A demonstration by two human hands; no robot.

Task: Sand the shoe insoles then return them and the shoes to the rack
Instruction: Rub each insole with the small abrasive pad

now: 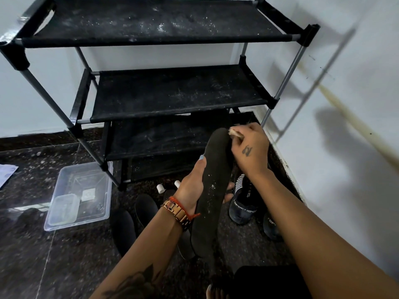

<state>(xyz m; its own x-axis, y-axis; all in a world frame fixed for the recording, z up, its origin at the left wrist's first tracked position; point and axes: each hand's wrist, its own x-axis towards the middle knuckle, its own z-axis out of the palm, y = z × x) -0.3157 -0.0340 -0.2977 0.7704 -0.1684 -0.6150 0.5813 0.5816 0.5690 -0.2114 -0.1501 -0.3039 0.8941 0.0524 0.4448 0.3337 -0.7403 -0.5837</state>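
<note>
My left hand [193, 188] grips a long dark insole [212, 190] by its middle, holding it upright and tilted. At the insole's top end my right hand [250, 145] pinches a small tan piece of sandpaper [234, 133] against it. Two more dark insoles [133, 214] lie on the floor to the left of my left arm. A pair of dark sport shoes [243, 205] with white lettering stands on the floor behind the held insole, partly hidden. The black shoe rack [179, 93] stands behind, its fabric shelves dusty and bare.
A clear plastic tub [73, 201] with a smaller container inside sits on the dark speckled floor at the left. Two small white caps [160, 188] lie by the rack's foot. A white wall runs along the right side.
</note>
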